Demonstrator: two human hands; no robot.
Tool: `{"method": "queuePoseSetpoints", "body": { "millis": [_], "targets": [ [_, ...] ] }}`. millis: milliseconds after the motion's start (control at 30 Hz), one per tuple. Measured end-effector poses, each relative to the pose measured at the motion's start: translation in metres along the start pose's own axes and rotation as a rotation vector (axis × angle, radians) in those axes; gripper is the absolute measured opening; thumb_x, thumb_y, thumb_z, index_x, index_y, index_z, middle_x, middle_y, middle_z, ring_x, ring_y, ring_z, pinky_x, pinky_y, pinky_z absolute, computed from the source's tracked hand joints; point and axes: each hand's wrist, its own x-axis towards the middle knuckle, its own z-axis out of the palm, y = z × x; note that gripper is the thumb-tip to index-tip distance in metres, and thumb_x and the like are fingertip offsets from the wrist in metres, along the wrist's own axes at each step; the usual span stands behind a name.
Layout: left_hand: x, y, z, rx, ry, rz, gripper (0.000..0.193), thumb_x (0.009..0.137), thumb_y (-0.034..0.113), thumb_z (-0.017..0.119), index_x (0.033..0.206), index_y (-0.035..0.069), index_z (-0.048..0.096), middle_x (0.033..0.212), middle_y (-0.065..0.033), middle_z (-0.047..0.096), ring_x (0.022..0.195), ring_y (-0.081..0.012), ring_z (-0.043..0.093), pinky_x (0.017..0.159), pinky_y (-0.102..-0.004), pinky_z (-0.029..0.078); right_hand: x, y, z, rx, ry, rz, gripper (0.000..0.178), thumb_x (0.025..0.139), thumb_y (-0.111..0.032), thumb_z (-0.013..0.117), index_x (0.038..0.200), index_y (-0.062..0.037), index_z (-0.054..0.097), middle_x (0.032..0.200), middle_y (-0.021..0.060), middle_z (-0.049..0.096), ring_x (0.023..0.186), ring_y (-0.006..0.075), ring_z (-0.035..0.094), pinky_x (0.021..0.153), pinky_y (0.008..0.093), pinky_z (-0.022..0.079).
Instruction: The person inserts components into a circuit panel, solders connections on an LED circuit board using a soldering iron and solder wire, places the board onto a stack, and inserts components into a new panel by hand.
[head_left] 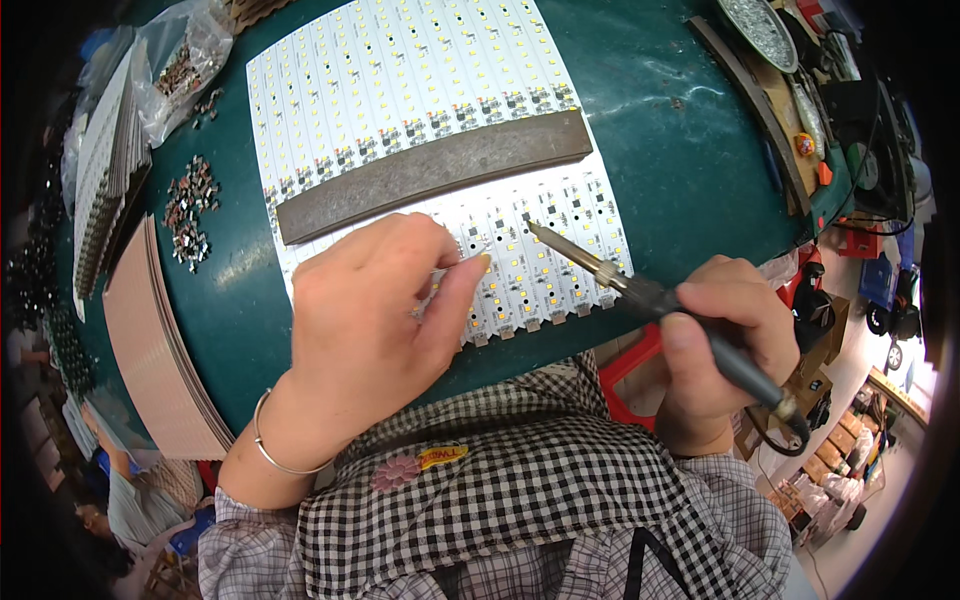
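My right hand (728,335) grips a soldering iron (640,292) by its dark handle. Its metal tip points up and left, over the lower part of a white LED circuit board panel (560,245). Above the same lower part is my left hand (380,290), fingers closed in a pinch; whatever is between the fingertips is too small to make out. A long dark metal bar (440,170) lies across the panel, above my left hand. Small metal connectors (532,324) line the panel's near edge, some hidden behind my left hand.
At left on the green table (670,150) lie a pile of small metal parts (190,210), a plastic bag of parts (182,72) and stacked boards (160,340). A curved dark strip (755,115) and a round metal dish (758,32) are at far right. Another person (150,500) sits at lower left.
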Motion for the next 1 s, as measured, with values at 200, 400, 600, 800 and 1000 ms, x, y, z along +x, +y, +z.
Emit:
{"method": "queuePoseSetpoints", "body": {
  "millis": [200,400,600,800,1000],
  "targets": [
    [-0.006,-0.007,-0.007,-0.048,0.103,-0.018,0.006,0.081,-0.004,0.071,0.082,0.0,0.067,0.067,-0.004,0.06,0.056,-0.0084,0.056,0.049,-0.0218,0.042,0.001,0.002,0.007,0.066,0.018,-0.023,0.024,0.069,0.0,0.08,0.089,0.0021,0.066,0.065,0.0083,0.061,0.051,0.015,0.055,0.045,0.0256,0.038],
    [-0.01,-0.009,0.0,-0.06,0.099,-0.029,0.009,0.079,-0.001,0.071,0.084,0.004,0.065,0.068,-0.0095,0.061,0.055,-0.0242,0.06,0.049,-0.0325,0.045,0.005,-0.002,0.017,-0.019,-0.117,-0.031,0.026,0.069,-0.002,0.082,0.089,-0.0002,0.066,0.067,0.0088,0.064,0.053,0.0186,0.062,0.046,0.0277,0.045],
    [-0.008,-0.008,0.001,-0.014,0.034,-0.016,0.007,0.08,-0.003,0.072,0.085,0.001,0.069,0.072,-0.0105,0.065,0.058,-0.0187,0.061,0.051,-0.0276,0.047,0.007,-0.004,0.017,-0.058,-0.169,-0.036,0.028,0.069,-0.003,0.083,0.09,-0.0006,0.064,0.069,0.0105,0.066,0.057,0.0216,0.066,0.049,0.0299,0.051],
    [-0.01,-0.008,0.003,-0.008,0.036,-0.031,0.008,0.079,-0.002,0.073,0.085,0.001,0.069,0.072,-0.0105,0.065,0.058,-0.0196,0.062,0.051,-0.0284,0.047,0.01,-0.011,0.018,-0.13,-0.21,-0.083,0.028,0.067,-0.002,0.084,0.088,-0.001,0.065,0.068,0.0094,0.066,0.055,0.0222,0.066,0.048,0.0296,0.051],
    [-0.01,-0.012,0.01,-0.033,0.081,0.044,0.013,0.078,0.003,0.074,0.085,0.005,0.063,0.069,-0.0102,0.061,0.06,-0.028,0.062,0.052,-0.0363,0.049,0.01,-0.011,0.02,-0.139,-0.209,-0.12,0.028,0.067,-0.003,0.084,0.088,-0.0018,0.065,0.067,0.0089,0.066,0.054,0.0218,0.065,0.046,0.0284,0.05]
  ]
}}
